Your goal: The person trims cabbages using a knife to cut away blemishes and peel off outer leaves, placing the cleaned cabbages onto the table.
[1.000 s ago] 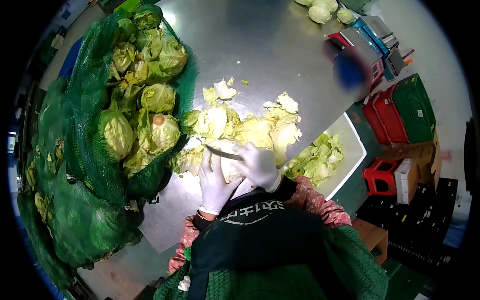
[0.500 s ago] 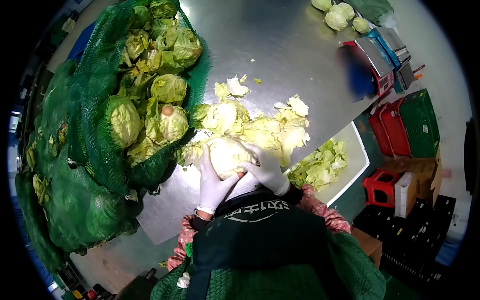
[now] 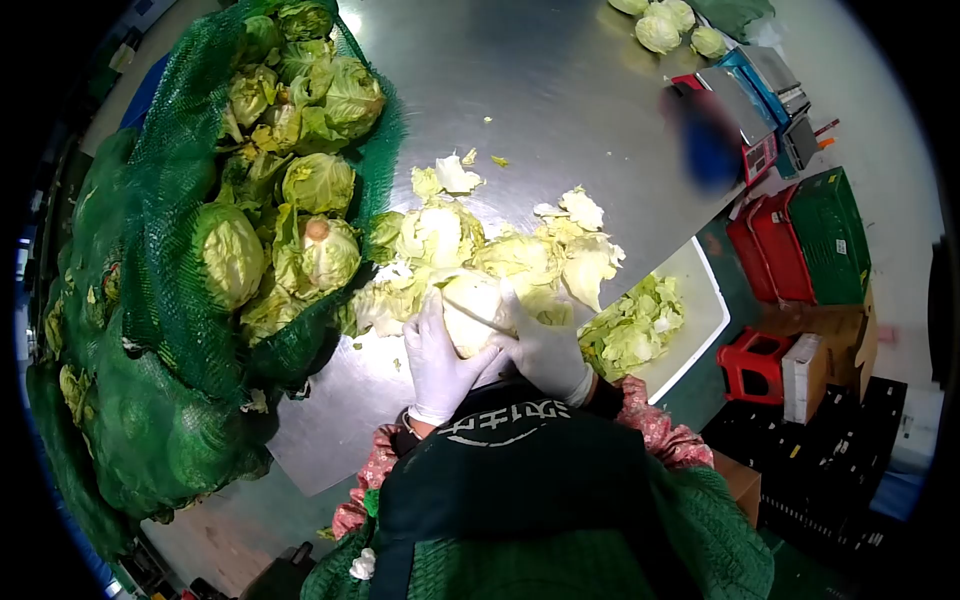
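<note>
A pale, stripped cabbage head [image 3: 474, 314] sits between my two white-gloved hands, close to my apron. My left hand [image 3: 440, 365] cups its left side with the fingers pointing away from me. On the other side, my right hand [image 3: 545, 350] presses against it, the thumb near the cabbage's front. Whether a small tool is tucked in the right hand cannot be made out. Loose cabbage leaves [image 3: 520, 258] lie spread on the steel table [image 3: 500, 90] just beyond the cabbage.
Green mesh sacks [image 3: 165, 290] fill the left side, one opened over whole cabbages [image 3: 322, 185]. A white bin [image 3: 707, 310] of trimmed leaves stands at the table's right edge. Further back are a scale [image 3: 745, 110] and several cabbages [image 3: 660, 30]. Crates [image 3: 800, 240] and a red stool [image 3: 752, 365] stand right.
Both hands still hold the cabbage. My right hand has shifted round its right side, and the orange-brown spot by its thumb is no longer visible. The whole view has shifted slightly.
</note>
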### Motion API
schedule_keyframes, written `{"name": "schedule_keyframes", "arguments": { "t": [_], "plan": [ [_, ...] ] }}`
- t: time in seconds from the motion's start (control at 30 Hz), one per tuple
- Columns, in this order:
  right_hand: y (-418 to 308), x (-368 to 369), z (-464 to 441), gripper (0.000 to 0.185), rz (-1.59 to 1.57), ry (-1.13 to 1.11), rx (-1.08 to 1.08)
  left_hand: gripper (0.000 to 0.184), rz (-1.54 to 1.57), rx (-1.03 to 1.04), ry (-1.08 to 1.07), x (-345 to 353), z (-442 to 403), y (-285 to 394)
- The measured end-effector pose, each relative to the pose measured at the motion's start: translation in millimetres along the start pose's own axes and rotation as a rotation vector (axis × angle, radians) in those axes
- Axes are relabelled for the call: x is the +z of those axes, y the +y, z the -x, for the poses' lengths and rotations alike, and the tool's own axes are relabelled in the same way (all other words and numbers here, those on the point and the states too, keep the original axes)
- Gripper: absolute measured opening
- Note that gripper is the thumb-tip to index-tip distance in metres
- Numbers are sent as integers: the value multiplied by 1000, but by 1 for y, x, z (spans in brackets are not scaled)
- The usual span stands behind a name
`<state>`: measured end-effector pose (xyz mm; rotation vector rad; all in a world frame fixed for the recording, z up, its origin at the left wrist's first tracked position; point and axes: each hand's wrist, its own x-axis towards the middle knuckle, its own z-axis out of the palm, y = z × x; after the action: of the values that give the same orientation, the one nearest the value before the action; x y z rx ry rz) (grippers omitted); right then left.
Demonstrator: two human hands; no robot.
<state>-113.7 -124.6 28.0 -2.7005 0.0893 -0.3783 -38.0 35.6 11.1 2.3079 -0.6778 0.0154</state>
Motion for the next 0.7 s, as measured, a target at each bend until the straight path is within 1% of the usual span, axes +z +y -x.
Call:
{"name": "schedule_keyframes", "arguments": {
  "t": [0.03, 0.1, 0.13, 0.23, 0.43, 0.47, 0.53, 0.57, 0.6, 0.63, 0.67, 0.7],
  "plan": [
    [-6, -4, -2, 68, 33, -21, -7, 102, 2, -2, -2, 0, -2, 3],
    [-10, -5, -4, 70, -10, -39, 60, 96, -46, 6, -52, -3, -6, 9],
    [-11, -3, -5, 71, -26, -44, 84, 93, -73, 44, -24, 0, -5, 7],
    [-11, -1, -4, 71, 6, 20, 109, 91, -109, 83, 17, 1, -7, 8],
    [-8, 7, -1, 71, 72, -33, 156, 88, -116, 97, -3, -2, -16, 16],
    [-7, 11, -1, 64, 96, 42, 157, 88, -113, 101, -9, -1, -15, 18],
    [0, 11, -8, 57, 128, 124, 157, 90, -85, 49, -12, 3, -17, 23],
    [5, 11, -12, 47, 49, 186, 187, 90, -83, 51, -12, 3, -16, 25],
    [10, 11, -16, 38, -33, 247, 215, 92, -108, 34, -82, 1, -15, 28],
    [24, 15, -16, 38, -33, 248, 214, 95, -134, 17, -150, -1, -13, 30],
    [44, 22, -12, 32, 15, 184, 280, 99, -169, 43, -155, 2, -7, 29],
    [61, 28, -10, 29, 62, 121, 347, 99, -172, 50, -155, 1, -5, 25]
  ]
}}
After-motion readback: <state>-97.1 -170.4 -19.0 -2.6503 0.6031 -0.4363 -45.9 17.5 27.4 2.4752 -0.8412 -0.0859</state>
